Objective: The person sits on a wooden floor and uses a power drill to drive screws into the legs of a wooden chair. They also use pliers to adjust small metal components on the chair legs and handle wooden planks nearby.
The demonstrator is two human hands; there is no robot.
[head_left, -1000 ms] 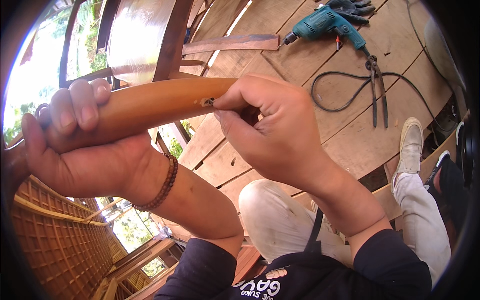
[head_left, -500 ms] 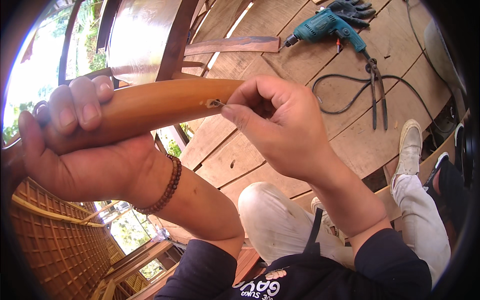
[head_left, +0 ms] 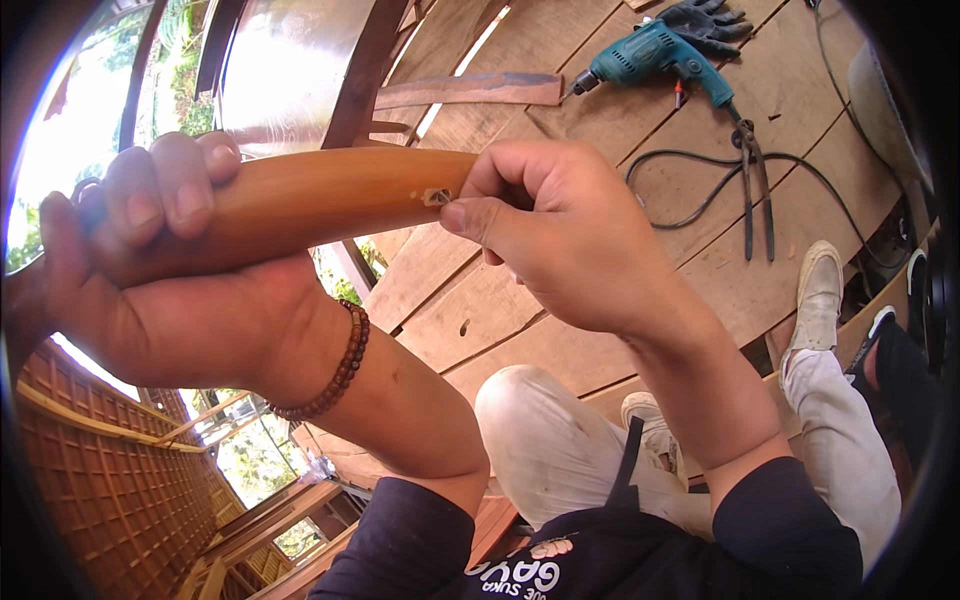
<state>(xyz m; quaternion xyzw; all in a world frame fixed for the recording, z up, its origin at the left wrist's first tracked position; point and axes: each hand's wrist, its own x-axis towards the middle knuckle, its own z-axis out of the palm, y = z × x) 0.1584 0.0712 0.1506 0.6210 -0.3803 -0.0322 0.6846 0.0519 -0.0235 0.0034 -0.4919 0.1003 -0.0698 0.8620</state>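
My left hand [head_left: 170,270] is wrapped around a smooth, curved, orange-brown wooden piece [head_left: 310,195], which slants slightly up to the right. Near the wood's right end is a small hole [head_left: 437,197] with a pale, rough edge. Right beside that hole, my right hand [head_left: 560,225] has its thumb and forefinger pinched together. Whatever lies between those fingertips is too small or hidden to make out. The hand also covers the far right end of the wood.
On the plank floor [head_left: 480,320] lie a teal corded drill [head_left: 640,55], a dark glove [head_left: 705,25] and long-handled pincers [head_left: 755,190] on the cable. A rough wooden strip [head_left: 470,90] lies left of the drill. Another person's foot [head_left: 885,335] shows at the right.
The wooden piece and my left hand have shifted slightly up and right. My right hand has turned a little, and the thin strand by the hole no longer shows clearly.
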